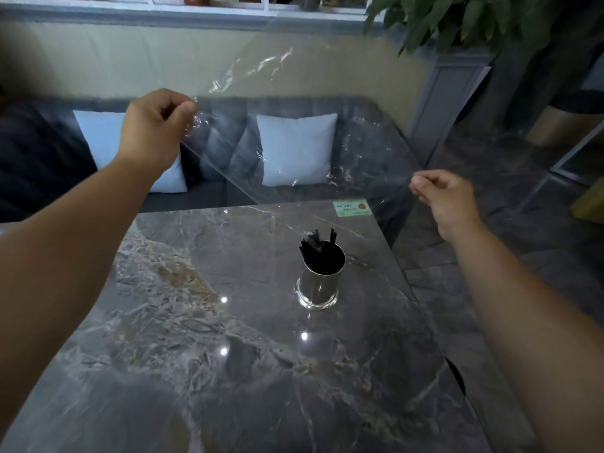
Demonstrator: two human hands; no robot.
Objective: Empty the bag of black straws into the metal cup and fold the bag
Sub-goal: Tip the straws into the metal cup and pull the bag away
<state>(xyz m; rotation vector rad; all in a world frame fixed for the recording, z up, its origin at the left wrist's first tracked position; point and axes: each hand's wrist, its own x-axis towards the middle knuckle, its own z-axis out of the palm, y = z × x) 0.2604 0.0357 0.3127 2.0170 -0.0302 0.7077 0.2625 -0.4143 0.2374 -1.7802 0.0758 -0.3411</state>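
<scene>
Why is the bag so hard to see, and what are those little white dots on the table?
In the head view, the clear bag shows mainly by white glints along its crinkles; the cushions behind it look hazy. The dots are lamp glare on the shiny table. The room is dim, and the wide lens bends the edges.

From my remote seat I see a dark marble table (pixel 202 322) filling the lower frame, with a small green sticker (pixel 352 208) near its far edge at about one o'clock. Beyond it, at twelve o'clock, a grey tufted sofa (pixel 228 125) carries two pale cushions: one (pixel 295 148) near centre and another (pixel 104 138) at about ten o'clock. At two o'clock I see a leafy plant (pixel 474 21) above a grey panelled post (pixel 447 96), with dark tiled floor (pixel 490 178) below.
</scene>
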